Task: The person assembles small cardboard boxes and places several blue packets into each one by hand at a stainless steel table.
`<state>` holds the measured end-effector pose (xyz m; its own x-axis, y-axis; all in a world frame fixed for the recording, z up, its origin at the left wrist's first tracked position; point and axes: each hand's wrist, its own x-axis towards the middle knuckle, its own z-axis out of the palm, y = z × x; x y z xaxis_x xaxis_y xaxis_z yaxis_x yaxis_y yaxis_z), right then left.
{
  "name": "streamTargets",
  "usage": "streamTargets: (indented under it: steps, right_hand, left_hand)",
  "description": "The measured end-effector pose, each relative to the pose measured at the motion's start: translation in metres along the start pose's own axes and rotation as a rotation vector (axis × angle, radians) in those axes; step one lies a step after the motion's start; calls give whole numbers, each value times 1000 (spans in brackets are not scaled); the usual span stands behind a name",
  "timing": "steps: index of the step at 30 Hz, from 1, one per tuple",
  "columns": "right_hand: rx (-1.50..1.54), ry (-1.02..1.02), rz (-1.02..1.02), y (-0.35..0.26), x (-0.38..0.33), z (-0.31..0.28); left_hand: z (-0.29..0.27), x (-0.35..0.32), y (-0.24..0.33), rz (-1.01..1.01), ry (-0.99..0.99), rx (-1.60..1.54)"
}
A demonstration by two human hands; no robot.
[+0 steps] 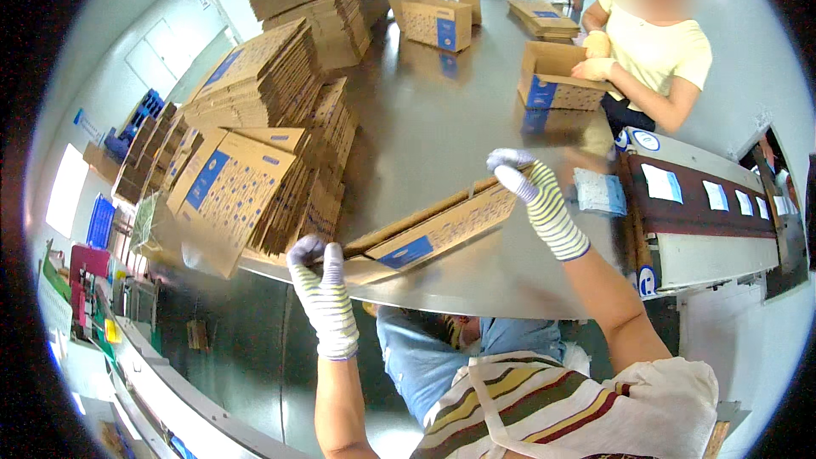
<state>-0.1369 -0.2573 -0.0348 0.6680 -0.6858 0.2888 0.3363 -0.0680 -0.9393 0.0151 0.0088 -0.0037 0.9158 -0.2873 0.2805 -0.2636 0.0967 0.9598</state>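
A flat, partly folded brown cardboard box (450,229) with a blue panel and small blue print lies tilted along the near part of the metal table. My left hand (323,297), in a striped glove with grey fingertips, is closed on its left end. At the right end, my right hand (546,208) in a matching glove grips the box's corner between thumb and fingers. Beside my left hand leans a stack of flattened cardboard boxes (229,183) of the same print, close to the table's left edge.
Taller piles of flattened boxes (327,17) stand behind. An opened box (433,21) sits at the table's (408,119) far side. Across from me, a gloved co-worker (650,47) handles another opened box (561,93). Blue-and-white packets (599,191) lie beside a conveyor (701,195) carrying more.
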Motion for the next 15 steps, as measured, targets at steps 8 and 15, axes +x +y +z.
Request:
streamTargets:
  steps: [8,15]
  right_hand:
    - [-968,-288,-375,-13,-5,19]
    - [-964,-649,-381,-23,8,32]
  left_hand:
    - [-5,13,-8,-17,-597,195]
    - [3,44,-20,535,-262,1012]
